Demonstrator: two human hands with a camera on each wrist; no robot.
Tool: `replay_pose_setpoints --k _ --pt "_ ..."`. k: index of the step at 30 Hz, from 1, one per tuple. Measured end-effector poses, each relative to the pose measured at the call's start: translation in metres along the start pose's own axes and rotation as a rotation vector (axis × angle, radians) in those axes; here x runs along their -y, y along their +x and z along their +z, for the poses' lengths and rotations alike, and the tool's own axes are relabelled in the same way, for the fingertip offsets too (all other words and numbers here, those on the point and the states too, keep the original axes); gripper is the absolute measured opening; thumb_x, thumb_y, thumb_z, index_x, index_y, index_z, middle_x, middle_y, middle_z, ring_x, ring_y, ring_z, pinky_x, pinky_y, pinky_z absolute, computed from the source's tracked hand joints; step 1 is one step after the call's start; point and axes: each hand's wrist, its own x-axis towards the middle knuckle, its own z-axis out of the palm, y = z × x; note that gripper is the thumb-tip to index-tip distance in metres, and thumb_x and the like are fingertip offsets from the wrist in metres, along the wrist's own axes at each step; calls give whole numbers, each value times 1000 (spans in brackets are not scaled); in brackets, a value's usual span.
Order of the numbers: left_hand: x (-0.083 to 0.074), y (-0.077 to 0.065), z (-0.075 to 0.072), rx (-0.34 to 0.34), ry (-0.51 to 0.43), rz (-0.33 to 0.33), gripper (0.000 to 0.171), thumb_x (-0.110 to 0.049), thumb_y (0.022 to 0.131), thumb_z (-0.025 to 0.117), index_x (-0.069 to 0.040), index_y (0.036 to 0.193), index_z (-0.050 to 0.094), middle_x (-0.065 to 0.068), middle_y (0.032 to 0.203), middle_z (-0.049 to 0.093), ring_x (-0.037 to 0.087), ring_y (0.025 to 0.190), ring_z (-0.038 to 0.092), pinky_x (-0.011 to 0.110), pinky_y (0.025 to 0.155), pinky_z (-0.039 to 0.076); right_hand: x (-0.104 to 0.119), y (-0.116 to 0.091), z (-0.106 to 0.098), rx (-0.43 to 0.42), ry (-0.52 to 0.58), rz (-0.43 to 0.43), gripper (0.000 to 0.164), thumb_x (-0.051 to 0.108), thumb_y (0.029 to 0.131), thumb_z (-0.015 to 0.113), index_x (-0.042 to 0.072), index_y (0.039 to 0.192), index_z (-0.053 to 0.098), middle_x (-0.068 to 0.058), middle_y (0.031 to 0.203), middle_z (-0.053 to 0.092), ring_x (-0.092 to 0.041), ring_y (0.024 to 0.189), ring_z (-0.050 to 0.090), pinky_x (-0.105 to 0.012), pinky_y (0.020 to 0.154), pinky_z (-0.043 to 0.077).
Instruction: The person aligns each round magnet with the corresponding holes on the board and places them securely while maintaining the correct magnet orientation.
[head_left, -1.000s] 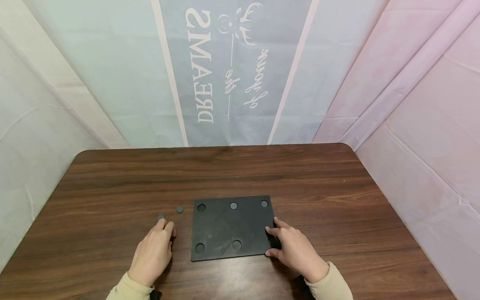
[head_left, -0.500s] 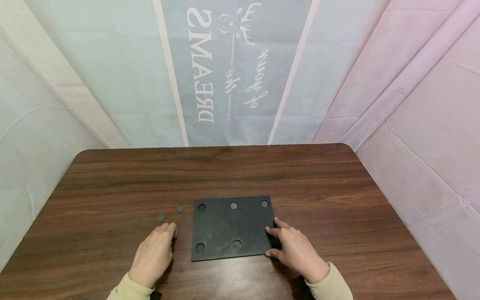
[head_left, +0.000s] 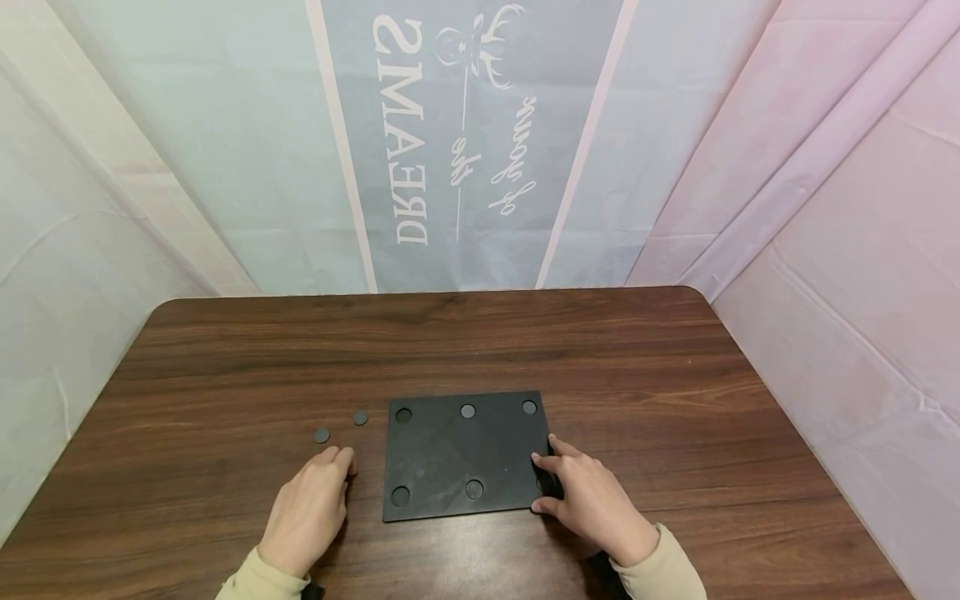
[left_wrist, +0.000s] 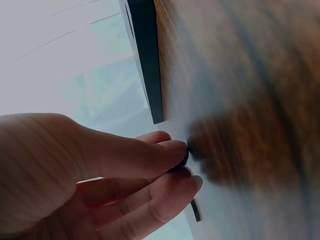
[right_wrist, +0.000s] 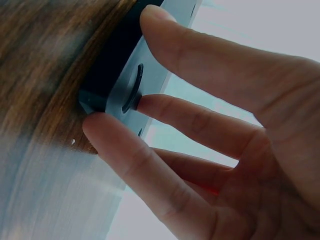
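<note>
A black rectangular board (head_left: pixel 465 454) with round recesses lies on the table. Grey discs show in the far-middle recess (head_left: pixel 468 411) and the far-right recess (head_left: pixel 529 407); the far-left recess (head_left: pixel 403 415) and near-left recess (head_left: pixel 401 497) look darker. To the left of the board, my left hand (head_left: pixel 307 508) hovers low and pinches a small dark disc (left_wrist: pixel 179 165) between thumb and fingertips. Just beyond it lie two loose grey discs (head_left: pixel 322 435). My right hand (head_left: pixel 592 500) holds the board's near right corner, one fingertip touching the recess (right_wrist: pixel 132 90) there, which the hand partly hides in the head view.
The brown wood-grain table (head_left: pixel 450 350) extends past the board on all sides. A printed curtain (head_left: pixel 480 150) hangs behind its far edge, with pale cloth (head_left: pixel 862 292) along the right and left.
My left hand has drawn back slightly toward the table's near side, uncovering the nearer loose disc. It is nearly still over the last half second. The right hand and board stay put.
</note>
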Motion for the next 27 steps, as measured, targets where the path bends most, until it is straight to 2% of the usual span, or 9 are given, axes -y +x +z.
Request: replay_pose_setpoints --k 21,27 --pt "-13 1 -2 -48 5 48 21 9 77 72 -9 78 60 -2 71 50 11 61 49 23 45 39 1 1 -2 3 7 -2 54 22 69 85 3 117 69 -29 135 50 -44 113 58 -61 87 46" --pt "-19 1 -4 -43 4 56 20 7 76 74 -6 87 64 -1 75 52 11 63 50 23 45 39 1 1 -2 4 8 -4 54 22 69 85 3 117 69 -29 135 50 -44 112 58 -59 85 48"
